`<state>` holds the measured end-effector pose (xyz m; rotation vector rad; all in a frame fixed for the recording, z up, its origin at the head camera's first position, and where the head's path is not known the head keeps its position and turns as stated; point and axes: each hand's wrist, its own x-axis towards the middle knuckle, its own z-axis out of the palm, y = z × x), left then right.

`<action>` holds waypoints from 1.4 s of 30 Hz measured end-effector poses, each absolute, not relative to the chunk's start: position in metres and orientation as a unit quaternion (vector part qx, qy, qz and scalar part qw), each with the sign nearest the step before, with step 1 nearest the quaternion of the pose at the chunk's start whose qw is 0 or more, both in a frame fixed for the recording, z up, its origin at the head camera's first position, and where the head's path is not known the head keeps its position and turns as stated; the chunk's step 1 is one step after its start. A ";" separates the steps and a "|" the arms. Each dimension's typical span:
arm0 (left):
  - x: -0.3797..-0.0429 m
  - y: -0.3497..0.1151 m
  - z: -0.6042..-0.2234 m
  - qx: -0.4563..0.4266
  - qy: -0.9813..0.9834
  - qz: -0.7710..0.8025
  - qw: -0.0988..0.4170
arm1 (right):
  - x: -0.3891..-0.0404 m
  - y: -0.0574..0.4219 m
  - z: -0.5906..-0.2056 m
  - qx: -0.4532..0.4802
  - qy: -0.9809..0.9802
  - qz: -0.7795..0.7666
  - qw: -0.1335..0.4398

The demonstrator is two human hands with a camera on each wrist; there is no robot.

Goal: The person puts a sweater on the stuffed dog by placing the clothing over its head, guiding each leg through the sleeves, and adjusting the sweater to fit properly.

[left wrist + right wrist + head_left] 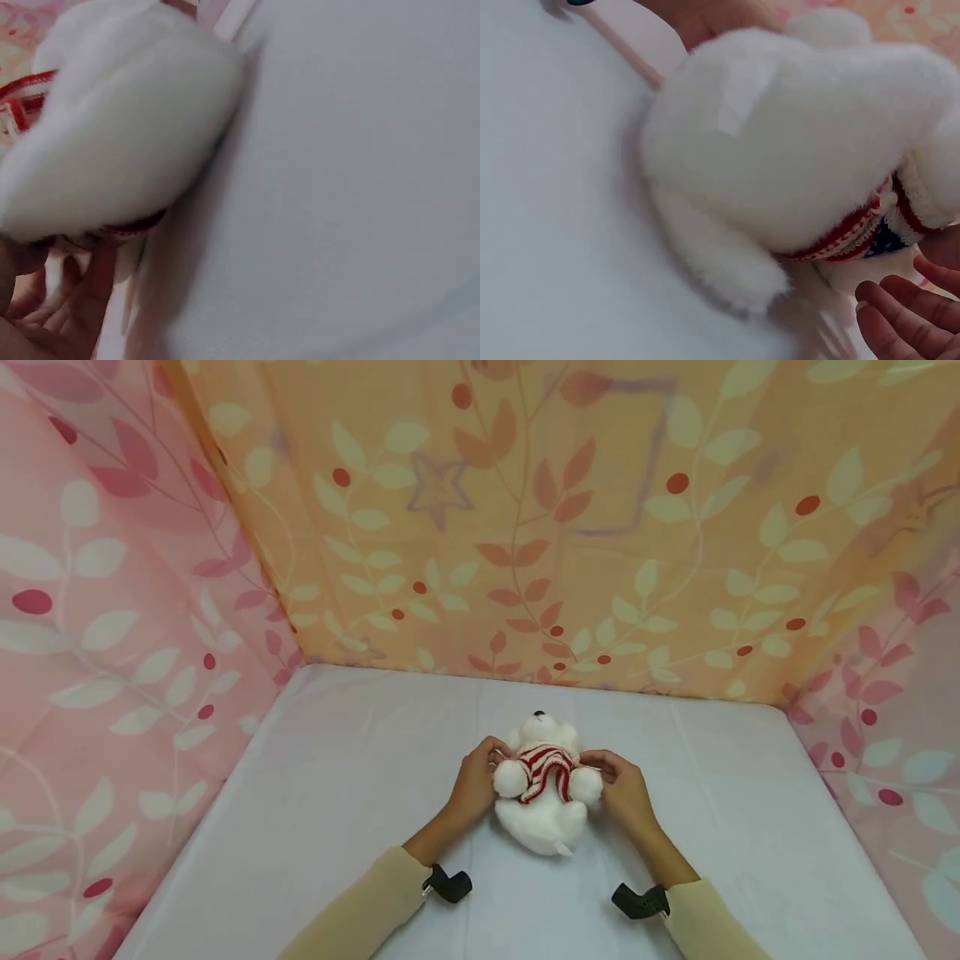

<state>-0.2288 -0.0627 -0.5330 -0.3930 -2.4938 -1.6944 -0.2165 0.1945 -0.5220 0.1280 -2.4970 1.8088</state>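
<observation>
A white plush bear in a red-and-cream striped knitted sweater is on the white table, its dark nose toward the far wall. My left hand grips its left side in the head view, thumb and fingers at the sweater by one arm. On the other side my right hand holds the sweater's edge near the other arm. The right wrist view shows a dark blue patch on the sweater, and the right fingers are loosely bent below it. Plush covers part of the left fingers in the left wrist view.
The white-covered table meets an orange leaf-patterned cloth wall at the back. Pink leaf-patterned cloth hangs at the left, with more pink cloth at the right. A black wrist device sits at each sleeve cuff.
</observation>
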 end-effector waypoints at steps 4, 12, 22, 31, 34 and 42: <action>-0.217 -0.071 -0.528 -0.093 -0.804 -0.587 -0.017 | -0.195 0.197 -0.520 0.054 -0.833 0.547 0.062; -0.200 -0.090 -0.531 -0.117 -0.734 -0.662 -0.096 | -0.166 0.200 -0.516 0.113 -0.860 0.483 0.119; -0.195 -0.086 -0.527 -0.163 -0.746 -0.641 -0.077 | -0.162 0.197 -0.519 0.209 -0.856 0.447 0.153; -0.193 -0.076 -0.530 -0.208 -0.787 -0.580 0.029 | -0.167 0.190 -0.524 0.234 -0.867 0.357 0.257; -0.192 -0.079 -0.530 -0.211 -0.806 -0.553 0.033 | -0.166 0.191 -0.524 0.261 -0.872 0.293 0.292; -0.200 -0.098 -0.527 -0.217 -0.851 -0.476 0.032 | -0.168 0.206 -0.518 0.345 -0.861 0.174 0.331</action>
